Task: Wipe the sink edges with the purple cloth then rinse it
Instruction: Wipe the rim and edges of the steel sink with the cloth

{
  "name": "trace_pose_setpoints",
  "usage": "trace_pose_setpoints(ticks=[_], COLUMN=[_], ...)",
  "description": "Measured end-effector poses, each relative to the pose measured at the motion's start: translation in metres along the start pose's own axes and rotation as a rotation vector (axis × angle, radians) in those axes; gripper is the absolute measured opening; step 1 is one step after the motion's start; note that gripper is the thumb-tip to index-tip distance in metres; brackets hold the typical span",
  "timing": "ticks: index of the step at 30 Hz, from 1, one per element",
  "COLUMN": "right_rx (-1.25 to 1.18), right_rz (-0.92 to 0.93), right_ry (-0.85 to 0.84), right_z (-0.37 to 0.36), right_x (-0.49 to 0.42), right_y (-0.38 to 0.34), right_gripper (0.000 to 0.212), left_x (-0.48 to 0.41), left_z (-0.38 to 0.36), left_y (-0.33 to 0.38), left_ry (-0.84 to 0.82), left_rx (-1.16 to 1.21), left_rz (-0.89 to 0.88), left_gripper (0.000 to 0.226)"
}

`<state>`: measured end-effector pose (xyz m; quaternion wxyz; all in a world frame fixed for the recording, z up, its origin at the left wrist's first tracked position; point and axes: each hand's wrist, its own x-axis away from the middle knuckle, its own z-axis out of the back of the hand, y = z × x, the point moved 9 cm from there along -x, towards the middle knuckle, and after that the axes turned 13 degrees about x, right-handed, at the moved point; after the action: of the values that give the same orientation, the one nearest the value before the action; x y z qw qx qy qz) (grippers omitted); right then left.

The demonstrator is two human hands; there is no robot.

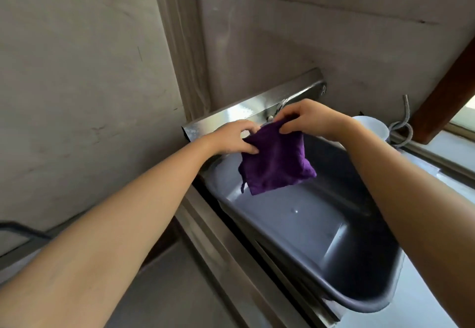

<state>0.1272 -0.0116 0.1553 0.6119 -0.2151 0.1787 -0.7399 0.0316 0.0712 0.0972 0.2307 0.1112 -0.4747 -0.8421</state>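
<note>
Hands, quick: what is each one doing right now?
Left hand: closed on the upper left edge of the purple cloth.
Right hand: pinching the cloth's top edge; cloth hangs over the grey basin.

Steel tabletop [221, 248] against a grey wall, with raised back edge. Holding a dark grey plastic basin [303, 227] in its sink; white bowl [372, 127] and coiled metal hose [403, 130] beside it.
</note>
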Motion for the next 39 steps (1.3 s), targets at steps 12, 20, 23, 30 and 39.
trace_pose_setpoints(ticks=[12, 20, 23, 30, 39], right_rx=[0.232, 0.18, 0.123, 0.177, -0.048], right_rz=[0.212, 0.436, 0.496, 0.674, 0.793], right_ry=[0.193, 0.009, -0.106, -0.354, -0.722], right_z=[0.019, -0.038, -0.076, -0.182, -0.312], right_x=[-0.006, -0.008, -0.01, 0.009, 0.073], right_y=[-0.122, -0.231, -0.26, -0.329, -0.409], right_gripper=[0.019, 0.018, 0.018, 0.017, 0.01], left_x=[0.122, 0.241, 0.289, 0.41, 0.568], left_z=[0.112, 0.168, 0.176, 0.165, 0.141], left_y=[0.032, 0.002, -0.013, -0.062, -0.098], left_ry=[0.302, 0.49, 0.563, 0.688, 0.886], left_rx=[0.049, 0.048, 0.051, 0.147, 0.22], left_rz=[0.114, 0.273, 0.322, 0.481, 0.652], left_gripper=[0.014, 0.03, 0.027, 0.027, 0.026])
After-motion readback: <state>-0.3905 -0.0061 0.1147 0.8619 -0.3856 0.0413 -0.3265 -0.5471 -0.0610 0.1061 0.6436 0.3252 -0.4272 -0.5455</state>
